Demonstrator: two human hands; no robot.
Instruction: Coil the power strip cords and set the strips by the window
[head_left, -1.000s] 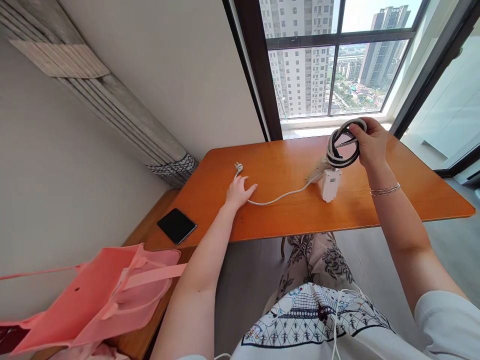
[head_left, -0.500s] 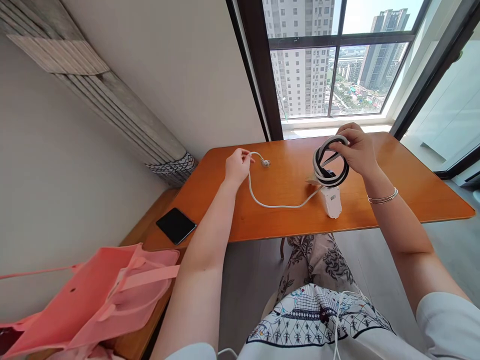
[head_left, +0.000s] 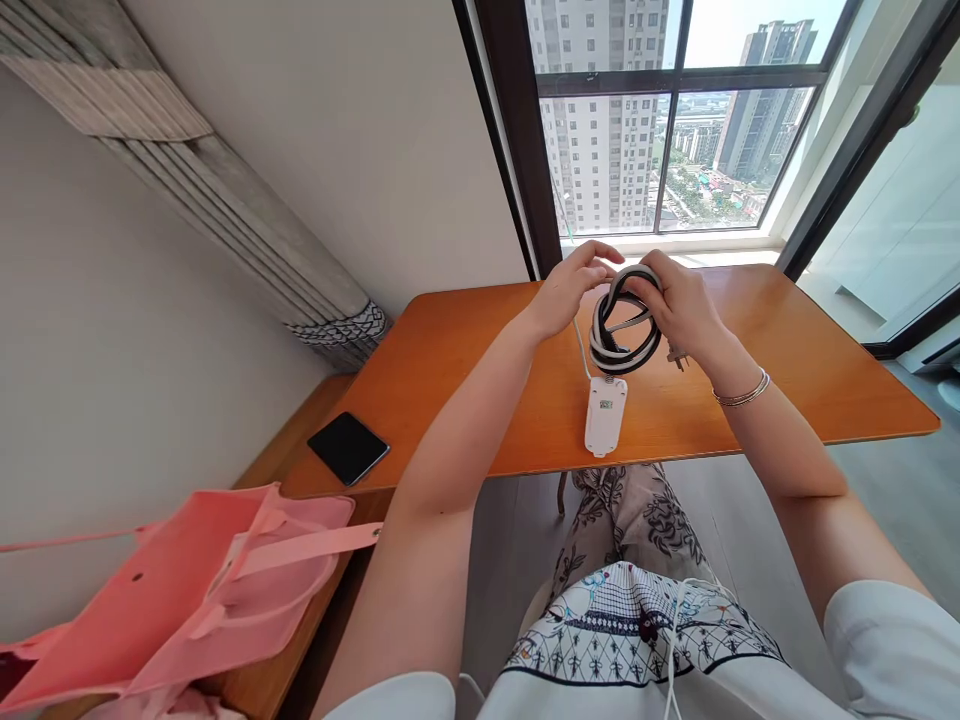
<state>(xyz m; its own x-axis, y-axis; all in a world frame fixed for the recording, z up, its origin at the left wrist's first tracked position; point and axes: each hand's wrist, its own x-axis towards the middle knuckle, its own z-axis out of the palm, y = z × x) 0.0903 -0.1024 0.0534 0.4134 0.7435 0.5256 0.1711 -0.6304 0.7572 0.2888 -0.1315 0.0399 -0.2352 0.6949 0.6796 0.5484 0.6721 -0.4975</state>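
Observation:
My right hand [head_left: 679, 305] grips the top of a round coil of black and white cords [head_left: 595, 340], held up over the wooden table. My left hand [head_left: 564, 292] is at the coil's upper left, its fingers bent together around the white cord [head_left: 580, 345]. That cord runs from a white power strip [head_left: 605, 418] up to the left hand. Below the coil, the strip hangs or stands near the table's front edge; which of these I cannot tell. A plug [head_left: 677, 357] shows beneath my right hand.
The wooden table [head_left: 465, 380] stretches out before the window. A black tablet or phone [head_left: 348, 448] lies at its left end. On the left, a pink bag [head_left: 195, 590] stands on a lower wooden surface. A grey curtain [head_left: 247, 210] hangs along the wall.
My left hand has moved right with the white cord, up to the coil. The plug has gone from the left hand's side to below the right hand. Coil and power strip have shifted left.

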